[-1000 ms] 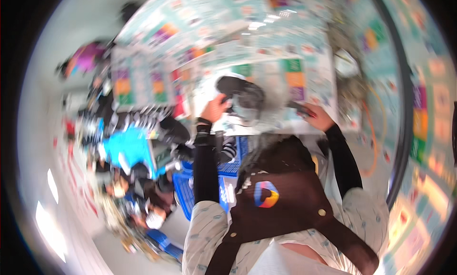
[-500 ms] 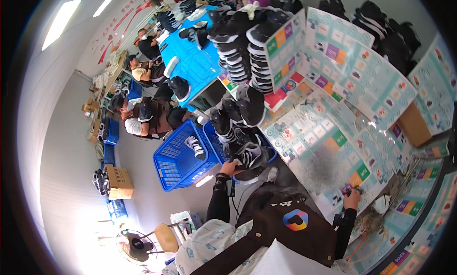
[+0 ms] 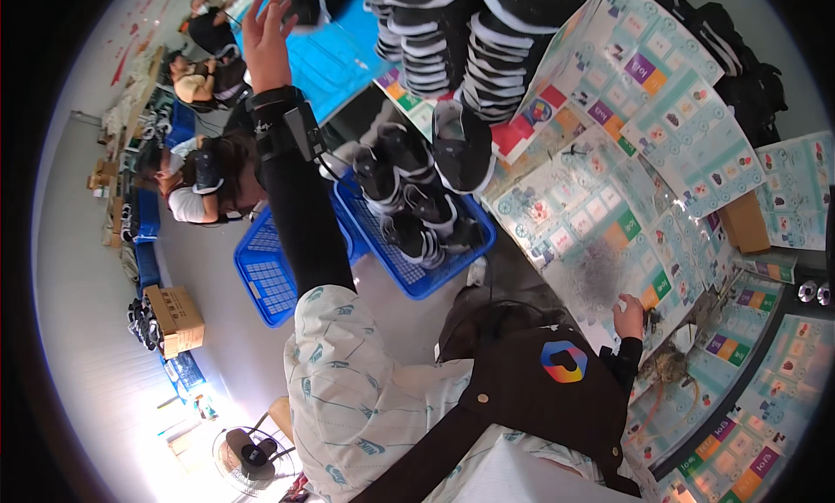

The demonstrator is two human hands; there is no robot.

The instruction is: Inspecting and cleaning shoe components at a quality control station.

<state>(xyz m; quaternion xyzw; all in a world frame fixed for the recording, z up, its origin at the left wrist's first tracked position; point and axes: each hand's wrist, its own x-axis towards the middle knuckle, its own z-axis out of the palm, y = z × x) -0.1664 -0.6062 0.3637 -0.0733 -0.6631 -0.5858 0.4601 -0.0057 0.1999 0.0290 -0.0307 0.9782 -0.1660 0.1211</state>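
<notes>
My left hand (image 3: 268, 46) is stretched far out at the upper left, fingers spread and holding nothing. It is nearest to some black shoes (image 3: 320, 3) at the edge of the blue-covered table (image 3: 335, 68). Low on the right, my right hand (image 3: 628, 318) rests over the paper-covered worktable (image 3: 565, 203), its fingers curled. Whatever they hold is hidden; a small dark item shows beside them. Several black-and-white shoes (image 3: 413, 238) lie in the blue basket (image 3: 417, 287) in front of me. Another black shoe (image 3: 461, 146) stands at its far edge.
Tall stacks of black shoes (image 3: 422, 46) rise beyond the basket. A second blue basket (image 3: 265, 272) sits partly behind my left arm. Co-workers (image 3: 204, 177) sit along the left. A cardboard box (image 3: 174, 320) and a fan (image 3: 250, 451) are at the lower left.
My left hand has let go of the shoe at the basket and swung up and left toward the blue table. The view has shifted; my right hand stays by the worktable.
</notes>
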